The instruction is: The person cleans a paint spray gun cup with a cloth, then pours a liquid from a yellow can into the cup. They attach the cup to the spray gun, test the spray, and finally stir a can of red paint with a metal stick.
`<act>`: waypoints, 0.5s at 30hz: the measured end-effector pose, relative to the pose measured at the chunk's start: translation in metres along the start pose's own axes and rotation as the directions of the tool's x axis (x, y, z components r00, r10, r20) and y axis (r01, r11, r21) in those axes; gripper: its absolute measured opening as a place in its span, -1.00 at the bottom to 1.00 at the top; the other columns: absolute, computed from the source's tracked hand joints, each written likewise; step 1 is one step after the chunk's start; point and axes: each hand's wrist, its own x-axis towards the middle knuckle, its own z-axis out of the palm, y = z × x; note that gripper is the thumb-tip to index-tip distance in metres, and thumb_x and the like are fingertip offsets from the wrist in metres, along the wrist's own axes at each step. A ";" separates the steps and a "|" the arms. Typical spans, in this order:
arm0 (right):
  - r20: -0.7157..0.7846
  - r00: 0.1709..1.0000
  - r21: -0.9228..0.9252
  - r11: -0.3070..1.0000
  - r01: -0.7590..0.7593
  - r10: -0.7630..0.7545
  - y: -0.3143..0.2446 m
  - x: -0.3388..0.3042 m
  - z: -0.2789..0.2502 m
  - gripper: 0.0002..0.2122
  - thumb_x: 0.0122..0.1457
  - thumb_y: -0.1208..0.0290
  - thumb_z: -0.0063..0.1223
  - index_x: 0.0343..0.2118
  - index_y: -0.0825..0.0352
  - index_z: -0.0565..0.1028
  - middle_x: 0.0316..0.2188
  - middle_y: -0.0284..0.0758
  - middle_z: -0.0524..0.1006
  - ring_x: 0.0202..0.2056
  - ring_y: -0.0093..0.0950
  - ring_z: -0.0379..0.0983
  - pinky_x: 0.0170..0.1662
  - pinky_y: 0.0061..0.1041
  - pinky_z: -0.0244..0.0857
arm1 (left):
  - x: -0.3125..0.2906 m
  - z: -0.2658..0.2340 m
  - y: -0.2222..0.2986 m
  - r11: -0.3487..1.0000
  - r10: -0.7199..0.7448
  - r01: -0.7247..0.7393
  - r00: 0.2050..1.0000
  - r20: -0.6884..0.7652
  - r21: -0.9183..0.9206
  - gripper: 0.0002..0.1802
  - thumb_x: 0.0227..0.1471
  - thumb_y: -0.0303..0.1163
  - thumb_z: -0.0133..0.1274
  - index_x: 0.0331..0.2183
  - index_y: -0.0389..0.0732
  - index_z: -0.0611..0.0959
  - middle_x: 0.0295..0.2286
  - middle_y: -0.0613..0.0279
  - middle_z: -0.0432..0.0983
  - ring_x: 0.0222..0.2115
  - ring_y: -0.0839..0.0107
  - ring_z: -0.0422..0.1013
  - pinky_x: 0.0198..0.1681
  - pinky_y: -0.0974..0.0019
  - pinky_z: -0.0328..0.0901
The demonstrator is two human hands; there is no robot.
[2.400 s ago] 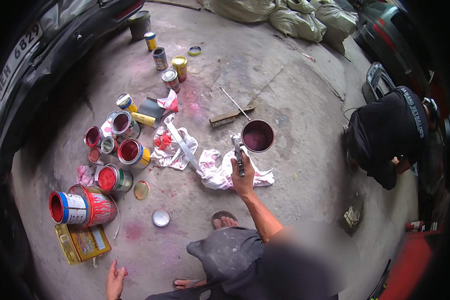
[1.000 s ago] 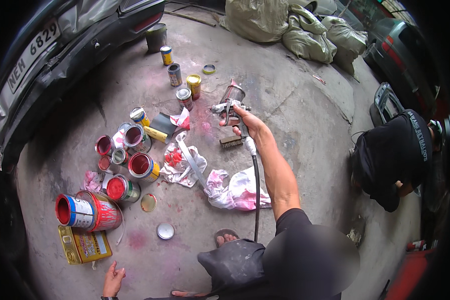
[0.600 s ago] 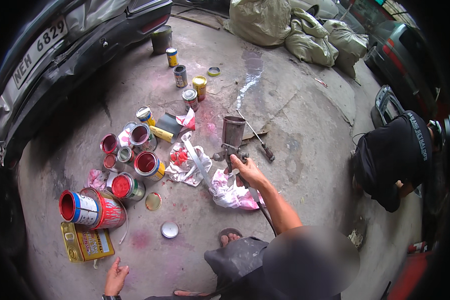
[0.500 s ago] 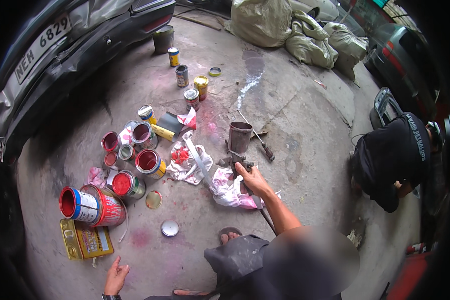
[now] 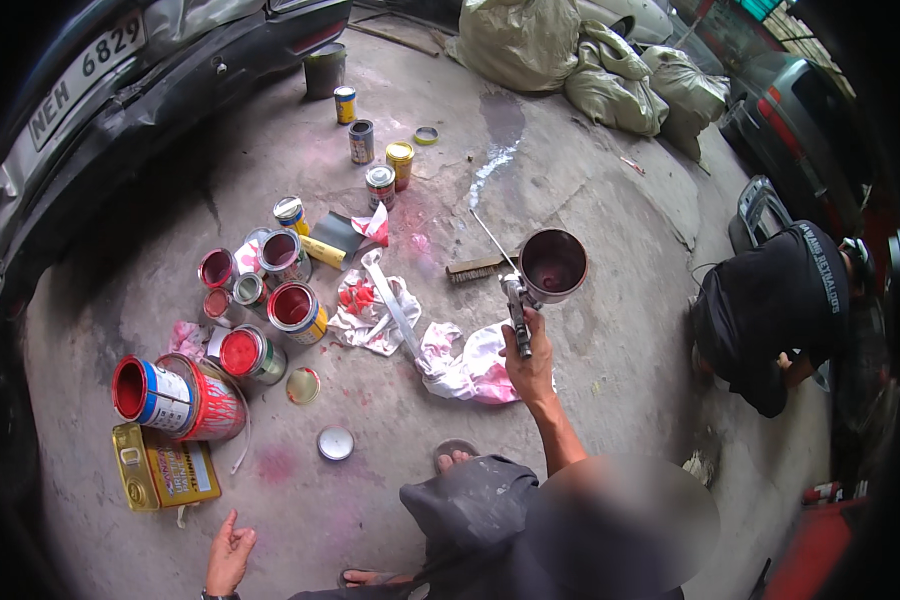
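Observation:
Wrapped round the grip of a spray gun [image 5: 516, 318] is my right hand [image 5: 533, 362]. The gun's dark cup [image 5: 554, 266] tips toward me, and its reddish-stained inside shows. A stained white rag [image 5: 457, 362] lies on the floor just left of that hand. My left hand [image 5: 230, 553] is low at the left, holding nothing, with its index finger stretched out and the others partly bent. Nearest to it is a yellow rectangular can [image 5: 166, 467] lying on its side, with a tilted red-lined paint can [image 5: 152, 395] above it.
Several opened paint cans [image 5: 298, 308] stand at the left, around a second rag [image 5: 375, 312]. A wooden brush [image 5: 477, 269] lies past the spray gun. A person in black [image 5: 770, 310] crouches at the right. A car bumper [image 5: 170, 110] and bulging sacks [image 5: 615, 80] border the far side.
My right hand has lifted and turned the spray gun, moving it slightly right, so the cup's opening now faces me. The brush has come into sight. My left hand has hardly moved.

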 end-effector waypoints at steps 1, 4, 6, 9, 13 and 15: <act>-0.002 0.999 -0.028 0.999 0.032 -0.032 0.003 -0.004 -0.001 -0.61 0.26 0.49 0.15 0.09 0.37 0.28 -0.40 -0.15 0.56 -0.57 -0.37 0.54 -0.49 -0.36 0.38 | -0.006 0.000 0.014 0.997 0.001 -0.003 1.000 0.025 0.078 -0.23 0.25 -0.16 0.10 0.34 -0.23 0.22 -0.16 0.14 0.54 -0.16 0.40 0.48 -0.01 0.32 0.34; -0.017 0.992 -0.094 0.988 0.124 -0.126 0.011 -0.020 0.008 -0.60 0.28 0.49 0.12 0.11 0.32 0.25 -0.25 -0.17 0.62 -0.52 -0.36 0.59 -0.48 -0.37 0.41 | -0.011 0.002 0.024 0.988 -0.025 0.021 0.999 0.029 0.153 -0.30 0.27 -0.15 0.08 0.33 -0.16 0.29 -0.08 0.08 0.53 -0.13 0.32 0.47 0.03 0.24 0.33; -0.052 0.979 -0.124 0.974 0.191 -0.199 0.000 -0.035 0.015 -0.56 0.26 0.49 0.15 0.15 0.30 0.26 -0.23 -0.11 0.61 -0.46 -0.24 0.59 -0.44 -0.28 0.38 | -0.010 0.004 0.018 0.995 -0.044 0.043 0.999 0.018 0.091 -0.27 0.25 -0.20 0.12 0.32 -0.21 0.26 -0.14 0.16 0.54 -0.16 0.41 0.46 -0.01 0.32 0.33; -0.011 0.980 -0.072 0.977 0.199 -0.200 0.009 -0.057 0.028 -0.52 0.24 0.49 0.18 0.18 0.30 0.26 -0.29 -0.09 0.58 -0.37 -0.19 0.58 -0.33 -0.25 0.38 | 0.000 0.013 0.001 0.998 -0.064 0.064 0.997 0.039 0.006 -0.14 0.19 -0.25 0.20 0.34 -0.33 0.17 -0.21 0.23 0.54 -0.20 0.55 0.46 -0.08 0.45 0.36; -0.044 0.995 -0.006 0.996 0.094 -0.094 0.008 -0.071 0.039 -0.56 0.27 0.49 0.14 0.15 0.34 0.24 -0.24 -0.15 0.57 -0.29 -0.27 0.57 -0.26 -0.31 0.41 | 0.013 0.037 0.022 0.995 -0.074 0.064 0.986 0.149 0.074 -0.10 0.15 -0.21 0.24 0.35 -0.28 0.17 -0.10 0.05 0.53 -0.19 0.47 0.47 -0.08 0.38 0.39; -0.046 0.998 0.038 0.999 -0.033 0.035 0.011 -0.073 0.043 -0.60 0.30 0.47 0.12 0.11 0.37 0.23 -0.24 -0.22 0.54 -0.32 -0.38 0.53 -0.27 -0.39 0.40 | 0.015 0.042 0.026 0.994 -0.086 0.074 0.981 0.172 0.079 -0.10 0.15 -0.21 0.24 0.35 -0.26 0.17 -0.09 0.04 0.53 -0.18 0.47 0.47 -0.07 0.37 0.39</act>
